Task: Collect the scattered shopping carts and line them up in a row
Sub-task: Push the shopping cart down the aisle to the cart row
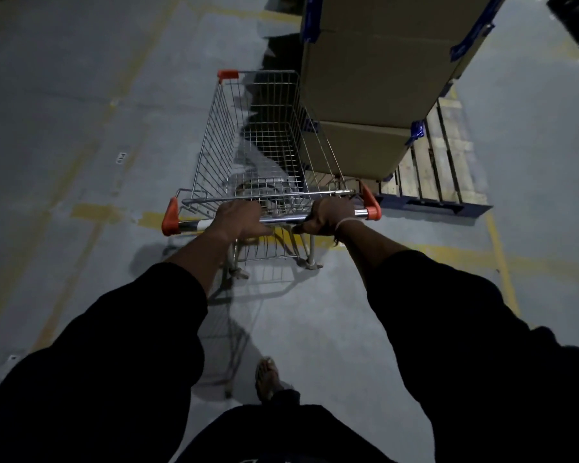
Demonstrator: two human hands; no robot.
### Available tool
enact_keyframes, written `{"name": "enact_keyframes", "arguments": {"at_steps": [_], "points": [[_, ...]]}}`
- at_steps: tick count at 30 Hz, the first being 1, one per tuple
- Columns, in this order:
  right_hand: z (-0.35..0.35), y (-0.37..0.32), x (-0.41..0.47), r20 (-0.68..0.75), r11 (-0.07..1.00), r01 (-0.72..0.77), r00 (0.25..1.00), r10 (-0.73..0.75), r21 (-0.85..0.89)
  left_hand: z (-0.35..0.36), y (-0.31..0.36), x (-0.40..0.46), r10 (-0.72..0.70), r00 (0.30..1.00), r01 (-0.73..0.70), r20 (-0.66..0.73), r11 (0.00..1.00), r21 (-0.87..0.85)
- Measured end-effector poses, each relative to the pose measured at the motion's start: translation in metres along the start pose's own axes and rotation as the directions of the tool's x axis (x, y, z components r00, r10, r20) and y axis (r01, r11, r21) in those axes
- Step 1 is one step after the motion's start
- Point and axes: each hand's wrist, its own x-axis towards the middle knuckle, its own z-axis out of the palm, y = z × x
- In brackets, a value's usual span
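Nearest the camera, a foot (267,379) in an open sandal stands on the grey floor (81,128), between two dark sleeves (121,345) that reach forward from the bottom of the view.

Past the sleeves, both hands grasp the handle (281,219) of a cart (258,152). The left hand (239,218) sits left of the bar's middle, fingers curled over the top and wrapped around it. The right hand (328,217) grips the bar further right, fingers clenched round it, with a pale band (346,222) at the wrist. Orange caps (170,217) close both ends of the handle.

The cart is a bare wire basket, standing upright on its wheels (310,264) directly ahead of the person — its handle end over a worn yellow line (91,212) painted on the floor, its front pointing away. An orange corner guard (228,74) marks the far left corner of the basket.

Just beside the cart's right side stands a stack of cardboard boxes (381,78), edged with blue tape (416,130), on a wooden pallet (435,168). The basket's right wall runs close along the boxes — whether it touches them I cannot tell. More faded yellow lines cross the floor beyond.
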Motion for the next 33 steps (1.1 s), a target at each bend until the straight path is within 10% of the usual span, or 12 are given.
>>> {"name": "enact_keyframes", "arguments": {"at_steps": [33], "points": [[0.156, 0.044, -0.278, 0.349, 0.739, -0.376, 0.915, 0.202, 0.558, 0.09, 0.136, -0.189, 0.357, 0.934, -0.349, 0.005, 0.91, 0.224]]}}
